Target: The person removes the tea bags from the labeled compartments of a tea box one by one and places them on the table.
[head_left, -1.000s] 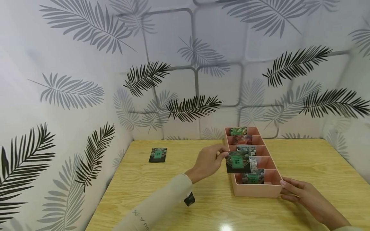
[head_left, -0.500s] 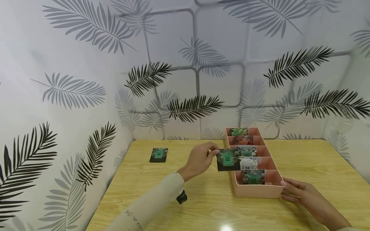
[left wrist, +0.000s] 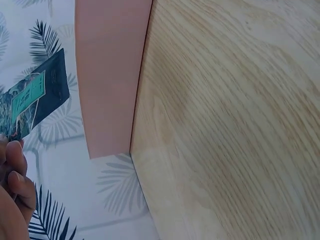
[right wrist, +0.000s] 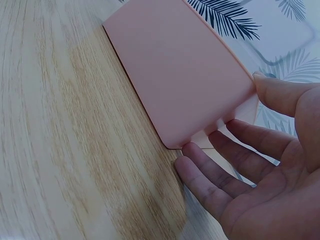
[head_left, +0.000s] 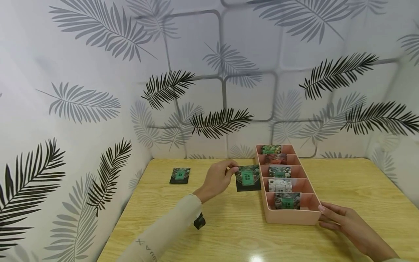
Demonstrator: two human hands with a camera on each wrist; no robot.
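You've got a wood-grain table (head_left: 229,234) against a leaf-print wall (head_left: 199,40). Pink five-slot box (head_left: 291,217) stands right of centre, packets (head_left: 287,201) in every slot. Its left side is just beside the green-labelled sachet (head_left: 248,178), pinched near its upper-left corner by your left hand (head_left: 214,182). Second sachet (head_left: 180,176) lies flat, well left. Right hand (head_left: 347,223): extended fingers and thumb on the box's near-right corner.

In the head view, the pink box (head_left: 291,217) at four o'clock looked like smooth, matt plastic; the tabletop (head_left: 226,240) at six was wood-grained, glossy towards five; the sleeve (head_left: 163,228) at seven seemed matt cloth.
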